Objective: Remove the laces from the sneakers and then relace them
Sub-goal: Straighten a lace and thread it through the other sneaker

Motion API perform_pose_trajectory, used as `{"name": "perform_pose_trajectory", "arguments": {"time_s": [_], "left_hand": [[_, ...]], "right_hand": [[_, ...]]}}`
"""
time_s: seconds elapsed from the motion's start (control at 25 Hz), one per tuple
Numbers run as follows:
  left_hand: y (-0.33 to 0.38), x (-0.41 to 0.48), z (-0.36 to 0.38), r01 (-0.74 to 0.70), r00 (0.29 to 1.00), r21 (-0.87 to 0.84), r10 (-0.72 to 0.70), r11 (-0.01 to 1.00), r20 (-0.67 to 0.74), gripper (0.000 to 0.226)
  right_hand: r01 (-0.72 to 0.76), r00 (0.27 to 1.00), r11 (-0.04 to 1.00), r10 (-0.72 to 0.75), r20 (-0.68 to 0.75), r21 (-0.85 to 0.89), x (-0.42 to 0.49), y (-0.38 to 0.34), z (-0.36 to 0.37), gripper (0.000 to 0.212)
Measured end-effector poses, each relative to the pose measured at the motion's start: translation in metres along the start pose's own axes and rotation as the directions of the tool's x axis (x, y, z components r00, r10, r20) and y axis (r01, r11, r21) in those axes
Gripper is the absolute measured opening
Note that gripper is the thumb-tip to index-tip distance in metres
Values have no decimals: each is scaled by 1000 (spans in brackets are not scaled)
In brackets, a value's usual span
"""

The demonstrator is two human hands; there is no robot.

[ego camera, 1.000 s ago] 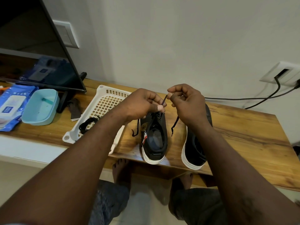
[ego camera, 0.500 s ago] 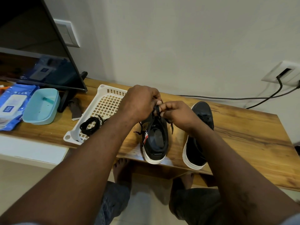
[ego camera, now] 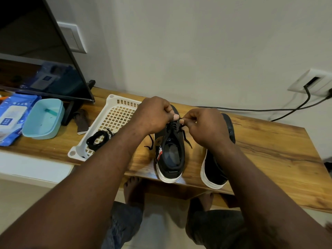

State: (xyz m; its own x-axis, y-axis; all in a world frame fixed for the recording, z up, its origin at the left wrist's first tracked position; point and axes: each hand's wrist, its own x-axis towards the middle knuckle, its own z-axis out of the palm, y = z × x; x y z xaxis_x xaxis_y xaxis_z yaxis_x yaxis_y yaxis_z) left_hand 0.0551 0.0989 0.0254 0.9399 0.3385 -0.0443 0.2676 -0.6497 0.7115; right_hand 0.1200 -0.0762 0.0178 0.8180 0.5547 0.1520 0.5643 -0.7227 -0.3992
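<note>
Two black sneakers with white soles stand side by side on the wooden table [ego camera: 269, 151], toes toward the wall. The left sneaker [ego camera: 169, 155] has a black lace [ego camera: 175, 125] threaded through its front eyelets, with loose ends hanging off both sides. My left hand [ego camera: 154, 114] grips the front of this sneaker and the lace at its eyelets. My right hand [ego camera: 206, 126] pinches a lace end just right of the eyelets. The right sneaker [ego camera: 215, 169] is partly hidden behind my right forearm. A second black lace [ego camera: 98, 140] lies coiled in the white basket [ego camera: 115, 112].
A TV screen [ego camera: 36, 51] stands at the back left. Beside it are a light-blue tub [ego camera: 43, 119], a blue wipes pack [ego camera: 10, 117] and a small brown item [ego camera: 81, 121]. Black cables [ego camera: 269, 110] run to a wall socket at the right. My knees and bare feet show below the table edge.
My right hand came down from its raised pull to the eyelets, then shifted slightly right, still pinching the lace end. My left hand stayed on the sneaker's front.
</note>
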Motion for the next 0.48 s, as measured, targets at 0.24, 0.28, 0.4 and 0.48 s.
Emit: {"name": "perform_pose_trajectory", "arguments": {"time_s": [0.24, 0.28, 0.4, 0.48], "left_hand": [[1, -4, -7, -4, 997, -66, 9, 998, 72, 13], [0, -4, -7, -2, 997, -72, 7, 997, 79, 12], [-3, -2, -8, 7, 996, -64, -1, 998, 85, 10], [-10, 0, -12, 44, 994, 25, -47, 999, 97, 12]], "right_hand": [[-382, 922, 538, 275, 271, 752, 4, 0, -24, 34], [-375, 923, 477, 272, 272, 795, 4, 0, -26, 38], [-275, 954, 395, 227, 197, 876, 5, 8, -31, 41], [-221, 968, 644, 237, 84, 733, 6, 17, -31, 40]]}}
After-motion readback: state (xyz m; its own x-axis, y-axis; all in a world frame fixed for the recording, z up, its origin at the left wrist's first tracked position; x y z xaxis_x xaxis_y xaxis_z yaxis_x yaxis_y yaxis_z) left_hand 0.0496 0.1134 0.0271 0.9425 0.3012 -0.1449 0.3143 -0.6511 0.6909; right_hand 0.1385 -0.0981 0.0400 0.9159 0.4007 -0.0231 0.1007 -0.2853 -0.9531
